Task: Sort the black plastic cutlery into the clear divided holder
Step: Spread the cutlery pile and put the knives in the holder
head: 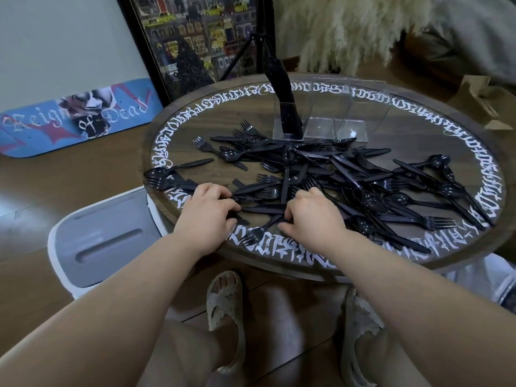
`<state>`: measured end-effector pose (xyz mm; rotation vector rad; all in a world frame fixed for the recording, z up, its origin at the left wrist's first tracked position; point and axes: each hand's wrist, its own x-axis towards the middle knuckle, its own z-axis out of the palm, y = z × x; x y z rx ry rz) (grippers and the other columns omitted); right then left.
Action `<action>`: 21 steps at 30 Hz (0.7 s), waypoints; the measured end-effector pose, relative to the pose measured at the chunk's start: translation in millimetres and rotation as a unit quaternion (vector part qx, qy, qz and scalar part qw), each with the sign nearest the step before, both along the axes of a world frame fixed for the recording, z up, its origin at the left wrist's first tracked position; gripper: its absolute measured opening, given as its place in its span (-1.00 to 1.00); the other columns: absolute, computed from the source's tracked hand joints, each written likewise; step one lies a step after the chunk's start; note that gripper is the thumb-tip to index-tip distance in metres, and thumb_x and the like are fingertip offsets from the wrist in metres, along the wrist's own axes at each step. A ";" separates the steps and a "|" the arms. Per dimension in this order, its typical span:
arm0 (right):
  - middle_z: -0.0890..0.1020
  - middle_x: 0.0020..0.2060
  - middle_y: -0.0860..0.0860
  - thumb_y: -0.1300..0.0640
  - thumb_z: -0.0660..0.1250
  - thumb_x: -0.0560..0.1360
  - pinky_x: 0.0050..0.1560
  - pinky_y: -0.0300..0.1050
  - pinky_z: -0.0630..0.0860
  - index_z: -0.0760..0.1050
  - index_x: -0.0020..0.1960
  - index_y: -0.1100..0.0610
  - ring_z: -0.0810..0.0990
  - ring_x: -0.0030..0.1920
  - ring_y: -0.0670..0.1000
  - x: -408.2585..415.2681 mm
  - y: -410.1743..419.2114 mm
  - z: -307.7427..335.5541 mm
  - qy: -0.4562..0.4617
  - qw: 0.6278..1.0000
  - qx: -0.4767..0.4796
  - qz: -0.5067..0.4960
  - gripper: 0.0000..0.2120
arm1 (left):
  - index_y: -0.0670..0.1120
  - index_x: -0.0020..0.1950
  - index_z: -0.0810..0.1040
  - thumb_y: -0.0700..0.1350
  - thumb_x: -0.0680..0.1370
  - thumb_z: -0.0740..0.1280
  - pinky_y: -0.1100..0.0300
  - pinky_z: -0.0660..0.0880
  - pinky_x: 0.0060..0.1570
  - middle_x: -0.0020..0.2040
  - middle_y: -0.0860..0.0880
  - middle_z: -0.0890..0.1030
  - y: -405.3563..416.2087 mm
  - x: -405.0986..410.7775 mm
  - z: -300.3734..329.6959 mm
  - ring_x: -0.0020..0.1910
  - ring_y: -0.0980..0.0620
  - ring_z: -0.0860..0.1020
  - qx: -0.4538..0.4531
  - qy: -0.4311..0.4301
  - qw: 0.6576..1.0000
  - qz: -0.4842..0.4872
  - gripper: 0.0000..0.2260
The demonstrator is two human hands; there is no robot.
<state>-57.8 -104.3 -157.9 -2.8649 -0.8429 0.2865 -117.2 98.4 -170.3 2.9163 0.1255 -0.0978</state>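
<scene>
A heap of black plastic forks, spoons and knives (329, 177) is spread over a round dark wooden table (418, 129) with white lettering around its rim. The clear divided holder (332, 118) stands at the far side; its left compartment holds a bundle of black cutlery (282, 90) standing upright, and the other two compartments look empty. My left hand (208, 209) rests on the near edge of the heap with fingers curled over a black knife (261, 210). My right hand (310, 215) pinches the same knife's other end, fingertips down among the pieces.
A white and grey stool (106, 241) stands left of the table. A blue skateboard deck (75, 115) and a framed picture (195, 37) lean against the wall. A black tripod (259, 32) stands behind the table. My slippered feet (226, 311) are underneath.
</scene>
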 end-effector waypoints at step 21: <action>0.53 -0.36 -0.09 0.11 0.25 0.51 -0.17 -0.14 0.38 0.52 -0.13 0.07 0.51 -0.20 0.03 17.7 -22.0 21.1 0.012 0.964 0.208 -0.163 -0.91 | 0.06 0.07 0.64 -0.03 0.53 0.35 -0.03 0.31 0.25 0.25 0.06 0.40 -19.3 3.2 3.0 0.35 -0.01 0.22 -0.007 -0.037 0.998 -0.041 -0.85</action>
